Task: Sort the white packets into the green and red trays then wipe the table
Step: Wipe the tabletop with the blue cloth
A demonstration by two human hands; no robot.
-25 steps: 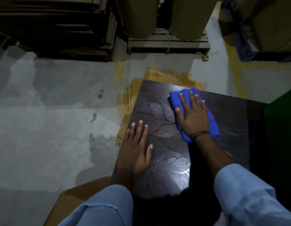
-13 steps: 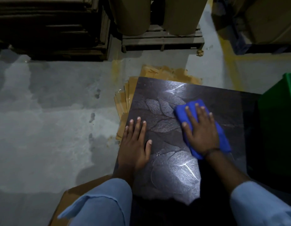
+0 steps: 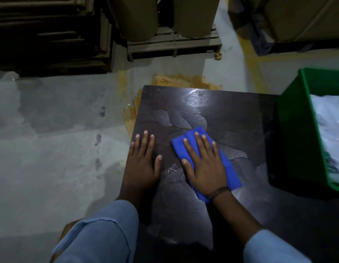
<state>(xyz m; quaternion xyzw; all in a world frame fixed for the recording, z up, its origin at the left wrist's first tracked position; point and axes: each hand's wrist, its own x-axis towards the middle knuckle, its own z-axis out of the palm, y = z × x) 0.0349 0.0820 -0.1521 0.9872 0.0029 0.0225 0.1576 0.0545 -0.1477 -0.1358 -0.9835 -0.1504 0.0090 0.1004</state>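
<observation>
One table (image 3: pixel 231 114). On it I count my two hands, left hand (image 3: pixel 144 164) and right hand (image 3: pixel 204 166), and one cloth (image 3: pixel 231 171). At the table's right: one green tray (image 3: pixel 295 139), its packets (image 3: pixel 328 126) heaped past counting. Beyond the table: two rolls (image 3: pixel 135 16) (image 3: pixel 193 14), one pallet (image 3: pixel 174 44).

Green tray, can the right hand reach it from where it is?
Probably yes. The right hand lies flat on the blue cloth, and only dark table shows between it and the green tray at the right; nothing stands in between.
</observation>
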